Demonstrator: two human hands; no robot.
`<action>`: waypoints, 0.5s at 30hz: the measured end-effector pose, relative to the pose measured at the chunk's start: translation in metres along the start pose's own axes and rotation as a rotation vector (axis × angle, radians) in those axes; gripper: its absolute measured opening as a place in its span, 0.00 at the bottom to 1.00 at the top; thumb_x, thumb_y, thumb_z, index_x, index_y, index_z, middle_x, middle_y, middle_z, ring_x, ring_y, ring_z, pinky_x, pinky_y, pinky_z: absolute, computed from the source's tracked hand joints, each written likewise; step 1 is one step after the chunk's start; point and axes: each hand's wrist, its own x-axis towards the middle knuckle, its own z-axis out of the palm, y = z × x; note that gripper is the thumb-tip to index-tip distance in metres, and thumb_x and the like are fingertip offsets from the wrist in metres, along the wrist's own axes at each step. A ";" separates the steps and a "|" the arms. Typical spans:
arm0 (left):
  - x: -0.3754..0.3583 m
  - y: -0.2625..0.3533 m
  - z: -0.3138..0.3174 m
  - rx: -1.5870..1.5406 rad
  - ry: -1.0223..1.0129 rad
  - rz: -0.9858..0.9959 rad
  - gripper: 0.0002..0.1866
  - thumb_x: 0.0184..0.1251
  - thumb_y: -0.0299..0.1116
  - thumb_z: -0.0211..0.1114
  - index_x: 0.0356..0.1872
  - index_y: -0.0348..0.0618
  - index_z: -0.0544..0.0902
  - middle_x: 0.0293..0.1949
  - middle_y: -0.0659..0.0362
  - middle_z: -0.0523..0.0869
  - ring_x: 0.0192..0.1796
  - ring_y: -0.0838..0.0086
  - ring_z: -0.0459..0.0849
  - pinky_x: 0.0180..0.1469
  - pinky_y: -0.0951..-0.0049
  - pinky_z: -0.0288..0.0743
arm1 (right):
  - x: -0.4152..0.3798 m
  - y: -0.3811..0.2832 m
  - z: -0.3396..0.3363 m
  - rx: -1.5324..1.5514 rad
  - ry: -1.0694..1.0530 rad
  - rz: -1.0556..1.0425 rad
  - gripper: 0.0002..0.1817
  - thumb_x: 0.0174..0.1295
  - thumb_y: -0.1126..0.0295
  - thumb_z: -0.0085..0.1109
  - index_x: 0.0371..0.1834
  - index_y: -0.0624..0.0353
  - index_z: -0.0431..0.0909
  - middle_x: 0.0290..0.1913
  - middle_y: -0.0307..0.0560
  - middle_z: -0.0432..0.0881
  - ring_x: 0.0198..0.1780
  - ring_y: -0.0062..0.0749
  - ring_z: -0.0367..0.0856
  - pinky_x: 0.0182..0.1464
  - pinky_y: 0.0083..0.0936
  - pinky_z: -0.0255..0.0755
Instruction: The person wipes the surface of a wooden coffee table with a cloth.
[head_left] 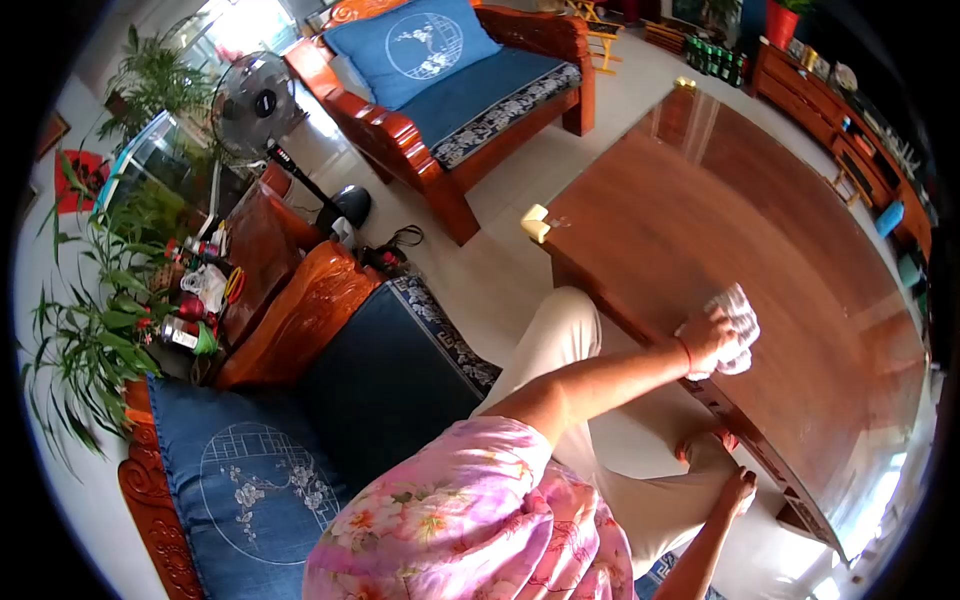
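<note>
My left hand (706,342) is closed around a crumpled, pale patterned cloth (738,330). It presses the cloth on the near part of the brown wooden table (700,230), whose top looks glossy like glass. A red string circles the left wrist. Lower down, my right hand (739,491) is beside my beige trouser leg (655,500), below the table's near edge. Its fingers look curled, and whatever they may hold is hidden. Pale yellow corner guards (536,223) sit on the table's corners.
A carved wooden sofa with a blue cushion (425,45) stands beyond the floor gap. To the left are a standing fan (255,103), leafy plants (100,330) and a side table (262,255) with small items. A long wooden cabinet (820,100) runs along the far right.
</note>
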 end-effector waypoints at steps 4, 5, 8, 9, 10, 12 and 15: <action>-0.010 -0.100 0.008 -0.107 0.290 -0.077 0.07 0.55 0.40 0.56 0.20 0.55 0.76 0.31 0.64 0.76 0.35 0.70 0.74 0.39 0.59 0.68 | 0.002 0.004 0.003 -0.057 -0.012 -0.023 0.24 0.61 0.48 0.43 0.52 0.49 0.77 0.53 0.51 0.78 0.51 0.51 0.77 0.48 0.49 0.70; -0.012 -0.111 -0.003 -0.402 0.324 -0.144 0.06 0.58 0.40 0.54 0.24 0.57 0.76 0.32 0.64 0.76 0.35 0.71 0.74 0.35 0.60 0.69 | 0.003 0.007 0.006 -0.066 -0.007 -0.025 0.25 0.61 0.48 0.42 0.54 0.48 0.76 0.55 0.49 0.76 0.53 0.49 0.77 0.49 0.48 0.70; -0.027 -0.134 -0.027 -0.122 0.394 -0.247 0.06 0.63 0.43 0.51 0.33 0.59 0.75 0.33 0.64 0.76 0.37 0.72 0.75 0.29 0.60 0.70 | -0.003 0.013 0.010 -0.092 0.061 -0.039 0.28 0.63 0.45 0.41 0.61 0.49 0.72 0.59 0.50 0.74 0.55 0.49 0.75 0.52 0.47 0.70; -0.032 -0.140 -0.034 0.167 0.388 -0.267 0.07 0.64 0.44 0.51 0.35 0.59 0.75 0.34 0.64 0.77 0.38 0.72 0.75 0.28 0.60 0.71 | -0.005 0.011 0.011 -0.104 0.083 -0.051 0.29 0.63 0.45 0.41 0.61 0.49 0.71 0.59 0.50 0.73 0.55 0.50 0.75 0.53 0.47 0.70; -0.035 -0.146 -0.040 0.281 0.367 -0.278 0.09 0.62 0.45 0.53 0.39 0.59 0.75 0.37 0.63 0.76 0.41 0.70 0.74 0.32 0.57 0.70 | -0.004 0.007 0.009 -0.116 0.053 -0.026 0.28 0.64 0.46 0.44 0.62 0.50 0.71 0.60 0.51 0.73 0.58 0.49 0.73 0.55 0.47 0.70; -0.037 -0.157 -0.048 0.332 0.317 -0.286 0.19 0.56 0.49 0.58 0.48 0.56 0.74 0.46 0.59 0.75 0.51 0.65 0.71 0.44 0.49 0.65 | -0.003 -0.008 0.007 -0.153 0.052 -0.066 0.26 0.63 0.51 0.47 0.61 0.50 0.71 0.62 0.52 0.72 0.61 0.48 0.71 0.57 0.45 0.69; -0.039 -0.127 -0.071 -0.006 0.256 -0.330 0.36 0.44 0.56 0.65 0.56 0.51 0.73 0.61 0.53 0.69 0.63 0.56 0.66 0.63 0.35 0.51 | -0.032 -0.018 -0.002 -0.162 0.259 -0.369 0.29 0.58 0.58 0.56 0.64 0.53 0.68 0.66 0.51 0.69 0.66 0.45 0.66 0.67 0.40 0.60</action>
